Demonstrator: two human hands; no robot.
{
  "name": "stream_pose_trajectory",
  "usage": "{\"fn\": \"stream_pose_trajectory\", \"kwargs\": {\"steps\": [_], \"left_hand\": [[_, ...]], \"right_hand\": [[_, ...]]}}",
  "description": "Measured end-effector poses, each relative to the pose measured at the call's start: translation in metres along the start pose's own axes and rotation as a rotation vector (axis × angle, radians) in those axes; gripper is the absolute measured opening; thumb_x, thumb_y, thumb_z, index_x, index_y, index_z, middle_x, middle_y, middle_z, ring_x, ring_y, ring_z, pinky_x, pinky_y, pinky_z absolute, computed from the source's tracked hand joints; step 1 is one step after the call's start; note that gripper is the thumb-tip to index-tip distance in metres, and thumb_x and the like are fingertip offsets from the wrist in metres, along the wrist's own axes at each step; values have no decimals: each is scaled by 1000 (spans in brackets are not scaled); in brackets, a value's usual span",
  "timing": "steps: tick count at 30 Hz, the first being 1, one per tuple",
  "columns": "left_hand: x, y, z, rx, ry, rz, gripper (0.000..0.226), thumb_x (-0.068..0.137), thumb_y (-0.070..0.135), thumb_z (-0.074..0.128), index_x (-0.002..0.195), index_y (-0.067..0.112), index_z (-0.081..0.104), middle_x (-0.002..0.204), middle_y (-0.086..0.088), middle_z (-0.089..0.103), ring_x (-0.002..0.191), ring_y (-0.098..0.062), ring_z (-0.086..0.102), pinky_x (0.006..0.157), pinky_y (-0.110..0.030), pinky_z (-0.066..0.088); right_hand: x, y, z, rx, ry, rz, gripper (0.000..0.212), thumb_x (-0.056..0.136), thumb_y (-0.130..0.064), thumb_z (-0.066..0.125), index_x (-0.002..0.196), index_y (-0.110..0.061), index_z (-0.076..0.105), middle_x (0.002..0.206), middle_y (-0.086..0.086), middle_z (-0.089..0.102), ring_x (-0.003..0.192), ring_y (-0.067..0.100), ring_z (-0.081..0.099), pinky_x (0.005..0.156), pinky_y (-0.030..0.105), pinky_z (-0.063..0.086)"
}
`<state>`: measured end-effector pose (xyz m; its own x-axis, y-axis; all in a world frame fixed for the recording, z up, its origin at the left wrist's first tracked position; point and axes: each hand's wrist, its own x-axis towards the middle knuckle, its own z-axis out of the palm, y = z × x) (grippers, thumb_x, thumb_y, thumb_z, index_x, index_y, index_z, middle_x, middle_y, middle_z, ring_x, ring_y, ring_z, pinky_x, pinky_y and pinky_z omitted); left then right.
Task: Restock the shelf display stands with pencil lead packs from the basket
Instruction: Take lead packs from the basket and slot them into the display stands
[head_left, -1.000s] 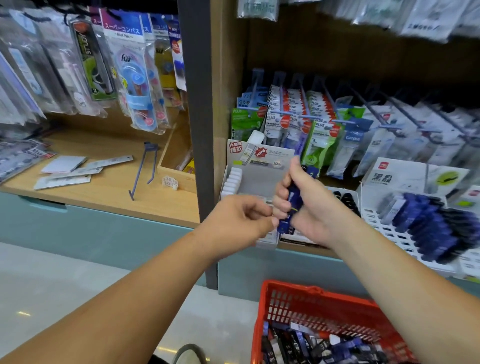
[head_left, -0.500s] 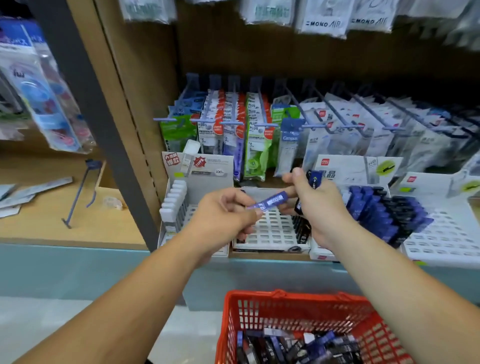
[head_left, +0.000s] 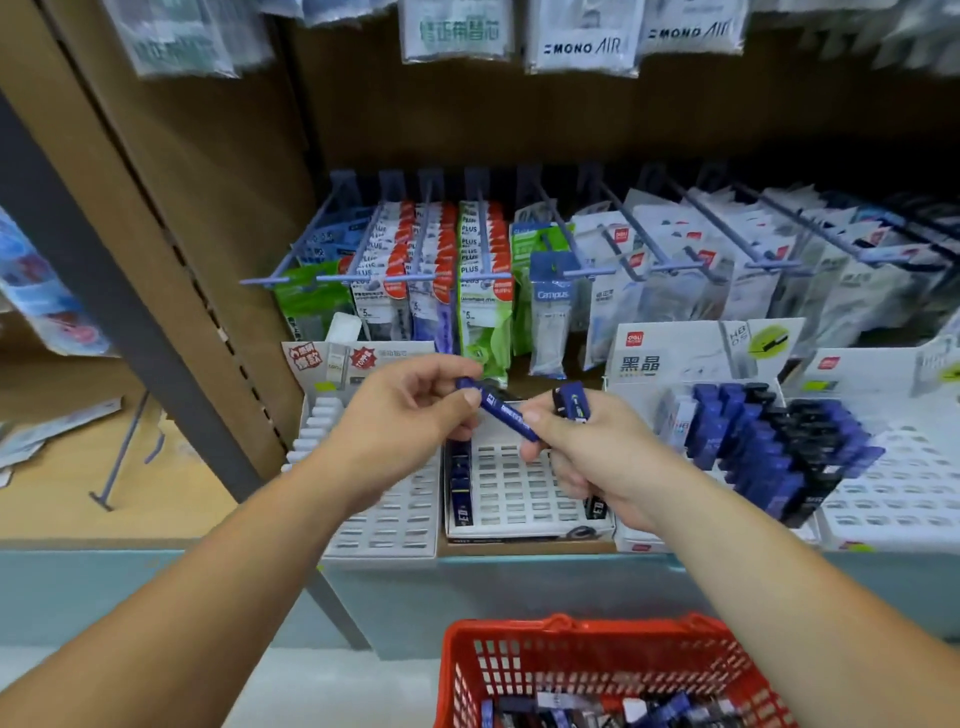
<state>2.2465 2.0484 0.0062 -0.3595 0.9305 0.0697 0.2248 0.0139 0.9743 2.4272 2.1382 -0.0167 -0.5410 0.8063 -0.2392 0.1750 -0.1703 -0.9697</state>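
Note:
My left hand (head_left: 410, 415) pinches one end of a blue pencil lead pack (head_left: 501, 410) above the middle white display stand (head_left: 519, 493). My right hand (head_left: 587, 457) touches the pack's other end with thumb and finger and grips more blue packs (head_left: 571, 400) in its fist. The middle stand holds a few dark packs along its left column (head_left: 460, 488). Down at the bottom edge, the red basket (head_left: 597, 654) has several packs lying in it.
A white stand (head_left: 384, 509) with white packs stands to the left. The stand on the right (head_left: 769, 447) is filled with several blue and black packs. Hooks with hanging stationery (head_left: 467, 270) jut out above. A dark shelf post (head_left: 130, 312) runs down the left.
The view has shifted right and closer to the stands. My left hand has drawn one blue pack out of the bunch in my right hand and now holds it tilted between both hands.

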Motion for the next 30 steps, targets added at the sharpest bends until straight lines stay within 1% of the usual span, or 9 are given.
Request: {"fn": "stream_pose_trajectory", "kwargs": {"steps": [3, 5, 8, 12, 14, 17, 23, 27, 30], "left_hand": [[19, 12, -5, 101, -62, 7, 8, 96, 12, 70, 103, 9, 73, 80, -10, 73, 73, -20, 71, 68, -27, 61], [29, 14, -7, 227, -52, 29, 12, 94, 23, 74, 93, 11, 75, 76, -7, 74, 68, -17, 69, 66, -29, 61], [35, 3, 0, 458, -20, 109, 12, 88, 28, 81, 84, 18, 76, 68, 0, 71, 60, -7, 62, 63, -27, 56], [38, -21, 6, 745, -13, 192, 13, 86, 31, 83, 86, 25, 71, 77, 8, 70, 74, -10, 65, 72, -31, 57], [39, -27, 5, 800, -27, 269, 6, 90, 25, 79, 93, 21, 76, 85, 5, 74, 82, -16, 69, 80, -35, 57], [40, -31, 5, 865, -42, 366, 11, 93, 17, 73, 102, 16, 79, 98, -1, 77, 90, -22, 69, 85, -35, 55], [43, -33, 1, 871, -72, 414, 10, 93, 14, 72, 99, 14, 81, 94, -4, 73, 88, -24, 66, 82, -34, 53], [43, -35, -2, 881, -92, 436, 11, 94, 11, 71, 97, 13, 81, 93, -5, 72, 86, -25, 66, 79, -35, 53], [42, -37, 2, 918, -137, 481, 11, 91, 7, 70, 88, 10, 80, 87, -9, 69, 81, -28, 65, 73, -41, 54]], "right_hand": [[2, -4, -2, 7, 103, -16, 15, 105, -25, 56, 100, -12, 62, 68, 11, 68, 43, 18, 29, 45, 25, 25], [3, -7, -5, -48, 128, -44, 25, 104, -37, 57, 91, -15, 56, 63, 10, 57, 43, 17, 28, 45, 25, 22], [2, -14, -8, 95, -39, 49, 33, 100, -49, 60, 88, -20, 48, 66, 3, 42, 46, 13, 19, 47, 23, 13], [3, -13, -11, 242, -195, 210, 29, 101, -38, 50, 86, -13, 45, 64, 2, 51, 42, 13, 22, 43, 21, 13], [4, -9, -13, 207, -156, 176, 22, 103, -29, 50, 91, -11, 46, 70, 7, 57, 43, 15, 30, 43, 22, 17], [1, -8, -14, 172, -75, 98, 8, 102, -19, 58, 101, -12, 54, 81, 13, 64, 50, 19, 45, 43, 24, 27], [-11, -17, -21, 122, 5, -11, 12, 102, -22, 62, 109, -13, 66, 98, 12, 77, 69, 19, 66, 52, 31, 51], [-12, -14, -23, 122, 31, -17, 17, 103, -27, 59, 110, -14, 68, 101, 11, 77, 68, 18, 65, 51, 30, 46], [-10, -11, -21, 183, 7, -4, 16, 105, -18, 56, 111, -10, 68, 99, 11, 76, 67, 17, 63, 53, 30, 43]]}}
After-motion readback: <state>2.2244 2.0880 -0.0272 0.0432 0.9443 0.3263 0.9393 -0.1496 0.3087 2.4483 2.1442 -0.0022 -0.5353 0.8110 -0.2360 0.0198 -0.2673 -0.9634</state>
